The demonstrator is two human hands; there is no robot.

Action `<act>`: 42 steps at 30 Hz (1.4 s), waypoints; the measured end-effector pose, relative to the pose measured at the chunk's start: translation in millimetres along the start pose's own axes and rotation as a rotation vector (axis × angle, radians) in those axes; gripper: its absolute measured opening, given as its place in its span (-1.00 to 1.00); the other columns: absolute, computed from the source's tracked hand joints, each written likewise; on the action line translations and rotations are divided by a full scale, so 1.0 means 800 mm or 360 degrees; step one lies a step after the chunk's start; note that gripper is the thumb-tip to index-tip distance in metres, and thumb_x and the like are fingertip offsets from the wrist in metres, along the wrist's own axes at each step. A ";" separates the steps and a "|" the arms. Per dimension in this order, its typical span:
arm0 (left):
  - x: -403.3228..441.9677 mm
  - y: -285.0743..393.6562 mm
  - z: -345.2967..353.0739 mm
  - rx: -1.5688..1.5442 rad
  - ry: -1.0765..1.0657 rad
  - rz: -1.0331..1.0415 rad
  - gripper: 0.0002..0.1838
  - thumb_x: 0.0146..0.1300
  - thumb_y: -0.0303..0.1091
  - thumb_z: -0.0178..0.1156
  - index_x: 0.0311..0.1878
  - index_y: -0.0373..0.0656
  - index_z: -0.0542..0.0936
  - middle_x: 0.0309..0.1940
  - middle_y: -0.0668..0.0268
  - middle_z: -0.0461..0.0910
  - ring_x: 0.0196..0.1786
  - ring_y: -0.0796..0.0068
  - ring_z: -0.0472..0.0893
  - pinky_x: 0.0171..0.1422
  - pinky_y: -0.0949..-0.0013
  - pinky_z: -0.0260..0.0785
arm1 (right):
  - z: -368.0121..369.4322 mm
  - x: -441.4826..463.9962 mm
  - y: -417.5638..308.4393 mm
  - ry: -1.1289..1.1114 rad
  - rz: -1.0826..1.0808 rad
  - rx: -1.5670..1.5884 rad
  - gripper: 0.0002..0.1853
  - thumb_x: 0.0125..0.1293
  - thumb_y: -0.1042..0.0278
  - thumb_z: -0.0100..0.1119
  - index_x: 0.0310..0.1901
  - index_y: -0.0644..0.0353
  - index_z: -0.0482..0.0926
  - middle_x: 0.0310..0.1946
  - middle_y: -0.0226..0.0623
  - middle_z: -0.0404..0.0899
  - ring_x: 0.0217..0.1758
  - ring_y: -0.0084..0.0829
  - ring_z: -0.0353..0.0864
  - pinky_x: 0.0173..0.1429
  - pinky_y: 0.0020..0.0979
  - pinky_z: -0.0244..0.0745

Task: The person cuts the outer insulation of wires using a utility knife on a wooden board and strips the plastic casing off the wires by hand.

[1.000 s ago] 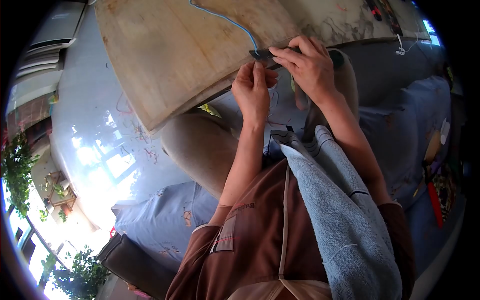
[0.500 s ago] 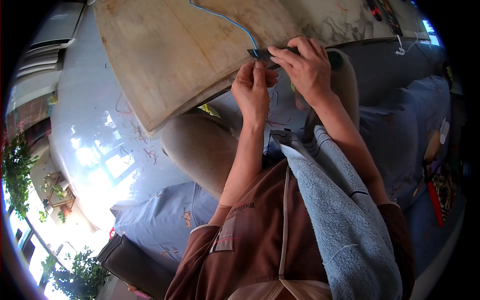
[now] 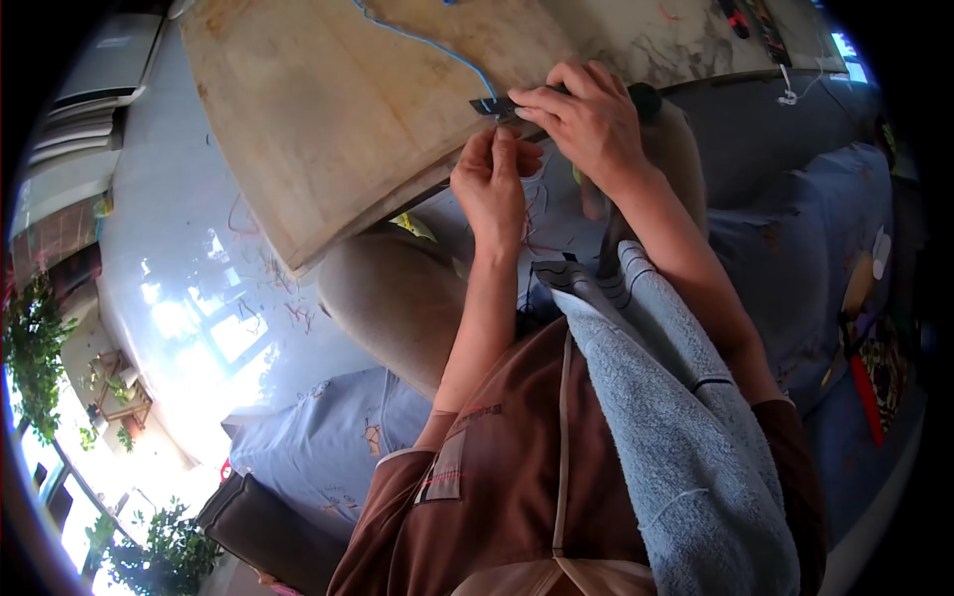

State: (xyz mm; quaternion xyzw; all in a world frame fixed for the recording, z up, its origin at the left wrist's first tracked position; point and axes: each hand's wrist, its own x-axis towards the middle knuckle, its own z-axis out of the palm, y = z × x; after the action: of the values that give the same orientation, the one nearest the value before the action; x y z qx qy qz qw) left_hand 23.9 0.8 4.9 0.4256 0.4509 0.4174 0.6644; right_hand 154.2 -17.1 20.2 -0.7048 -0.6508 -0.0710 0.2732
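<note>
A thin blue wire (image 3: pixel 437 46) runs across the wooden board and ends at my left hand (image 3: pixel 492 189). That hand is closed, thumb and forefinger pinching the wire's end near the board's front edge. My right hand (image 3: pixel 592 124) is wrapped round a knife, whose dark blade (image 3: pixel 484 106) points left and lies across the wire just above the left fingertips. The knife's handle is mostly covered by my right fingers. Whether the blade has cut into the wire's coating is too small to tell.
The wooden board (image 3: pixel 328 129) lies over my knees. Tools with red and black handles (image 3: pixel 736 20) and a white cord (image 3: pixel 788 89) are at its far right. Wire scraps (image 3: pixel 298 316) litter the floor. A light-blue towel (image 3: pixel 666 397) hangs down my front.
Both hands have shifted slightly left together with the knife and the wire's end. The blade still lies across the wire, and the grips look the same.
</note>
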 end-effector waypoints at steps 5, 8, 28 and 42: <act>0.000 0.001 0.001 0.0026 0.0001 -0.0006 -0.75 0.32 -0.35 0.02 -0.32 -0.38 0.53 -0.58 0.26 0.59 -0.55 0.63 0.52 -0.43 0.56 0.39 | 0.010 0.014 -0.001 0.0063 -0.0048 -0.0001 -0.85 -0.03 0.17 0.25 -0.35 -0.17 0.68 -0.43 -0.54 0.41 -0.22 -0.44 0.43 -0.12 -0.40 0.36; 0.002 0.000 0.001 0.0043 0.0003 0.0004 -0.75 0.32 -0.34 0.02 -0.33 -0.37 0.53 -0.60 0.26 0.59 -0.56 0.63 0.52 -0.43 0.56 0.38 | 0.011 0.022 0.003 0.0032 -0.0030 0.0048 -0.86 -0.04 0.14 0.26 -0.38 -0.18 0.68 -0.45 -0.54 0.41 -0.22 -0.45 0.44 -0.13 -0.39 0.36; -0.020 -0.005 -0.019 0.0126 -0.0180 -0.0070 -0.75 0.36 -0.32 -0.04 -0.17 -0.36 0.46 -0.42 0.23 0.60 -0.45 0.59 0.52 -0.35 0.55 0.40 | -0.012 -0.007 -0.006 -0.0057 -0.0211 0.0199 -0.80 -0.05 0.27 0.32 -0.31 -0.10 0.66 -0.43 -0.47 0.40 -0.27 -0.36 0.39 -0.14 -0.35 0.34; -0.003 0.005 -0.012 0.0258 -0.0092 -0.0074 -0.75 0.35 -0.32 -0.07 -0.26 -0.32 0.51 -0.68 0.35 0.46 -0.71 0.69 0.33 -0.64 0.58 0.14 | -0.012 -0.011 -0.007 0.0022 -0.0154 0.0048 -0.80 -0.01 0.26 0.31 -0.28 -0.12 0.65 -0.40 -0.48 0.38 -0.26 -0.38 0.39 -0.18 -0.37 0.34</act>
State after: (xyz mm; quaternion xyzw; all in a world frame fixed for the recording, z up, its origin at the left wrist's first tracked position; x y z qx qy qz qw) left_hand 13.4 1.3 6.8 0.4793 0.4736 0.3514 0.6500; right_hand 150.3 -29.5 26.1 -0.6677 -0.6833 -0.0792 0.2846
